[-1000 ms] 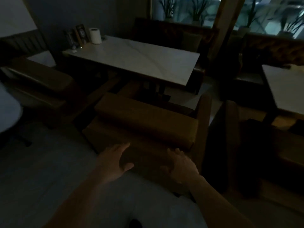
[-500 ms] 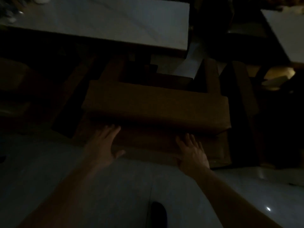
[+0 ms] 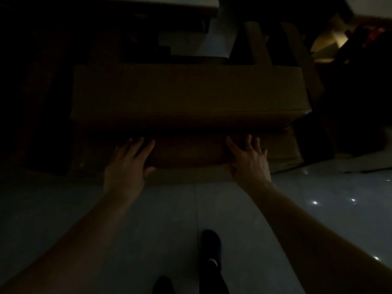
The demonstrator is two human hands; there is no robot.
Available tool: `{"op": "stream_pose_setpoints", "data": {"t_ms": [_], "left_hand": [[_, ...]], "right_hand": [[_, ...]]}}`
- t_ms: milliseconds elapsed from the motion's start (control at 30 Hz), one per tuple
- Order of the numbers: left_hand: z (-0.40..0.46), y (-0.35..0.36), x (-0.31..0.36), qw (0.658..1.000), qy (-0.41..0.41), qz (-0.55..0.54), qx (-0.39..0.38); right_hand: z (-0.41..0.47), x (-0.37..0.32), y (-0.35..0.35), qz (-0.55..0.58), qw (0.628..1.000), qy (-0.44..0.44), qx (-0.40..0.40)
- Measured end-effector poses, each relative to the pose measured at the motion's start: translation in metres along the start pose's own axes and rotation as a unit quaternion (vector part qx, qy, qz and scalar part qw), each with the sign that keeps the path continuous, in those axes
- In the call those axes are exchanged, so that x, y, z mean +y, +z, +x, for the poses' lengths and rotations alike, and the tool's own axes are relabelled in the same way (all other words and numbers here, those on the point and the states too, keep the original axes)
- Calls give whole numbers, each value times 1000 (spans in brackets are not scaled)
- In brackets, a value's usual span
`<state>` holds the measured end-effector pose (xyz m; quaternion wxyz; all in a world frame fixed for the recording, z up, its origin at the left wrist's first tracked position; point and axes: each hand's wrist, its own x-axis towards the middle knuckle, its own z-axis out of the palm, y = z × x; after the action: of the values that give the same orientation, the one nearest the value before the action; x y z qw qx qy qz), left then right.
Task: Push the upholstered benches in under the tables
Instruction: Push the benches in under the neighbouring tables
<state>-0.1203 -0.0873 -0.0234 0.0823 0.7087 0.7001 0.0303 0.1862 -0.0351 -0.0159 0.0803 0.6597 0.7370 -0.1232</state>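
Observation:
A brown upholstered bench fills the middle of the dim head view, its padded backrest top facing me. My left hand lies flat on the bench's rear panel, fingers spread. My right hand presses the same panel further right, fingers also apart. Neither hand grips anything. The white table shows only as a pale strip at the top edge, beyond the bench.
A second brown bench stands close on the right, with another pale table corner at the top right. Glossy grey floor tiles lie under me. My dark shoe is near the bottom centre. The left side is in deep shadow.
The view has tilted further down and closer to the bench. Both hands have gone from reaching in the air to lying flat on the bench's back panel.

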Motion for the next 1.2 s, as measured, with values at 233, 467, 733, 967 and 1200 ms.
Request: {"op": "stream_pose_setpoints", "data": {"t_ms": [233, 467, 733, 967, 1200], "left_hand": [[10, 2, -2, 1000, 2, -7, 5], [18, 5, -4, 1000, 3, -11, 19], [51, 1, -16, 999, -8, -25, 28], [54, 5, -18, 998, -9, -49, 34], [51, 4, -15, 997, -22, -57, 37]], "right_hand": [[11, -6, 0, 3, 1000, 21, -10], [19, -7, 2, -21, 999, 22, -11], [51, -15, -4, -34, 999, 22, -7], [52, -16, -6, -51, 998, 21, -7], [49, -16, -3, -55, 998, 17, 3]]}}
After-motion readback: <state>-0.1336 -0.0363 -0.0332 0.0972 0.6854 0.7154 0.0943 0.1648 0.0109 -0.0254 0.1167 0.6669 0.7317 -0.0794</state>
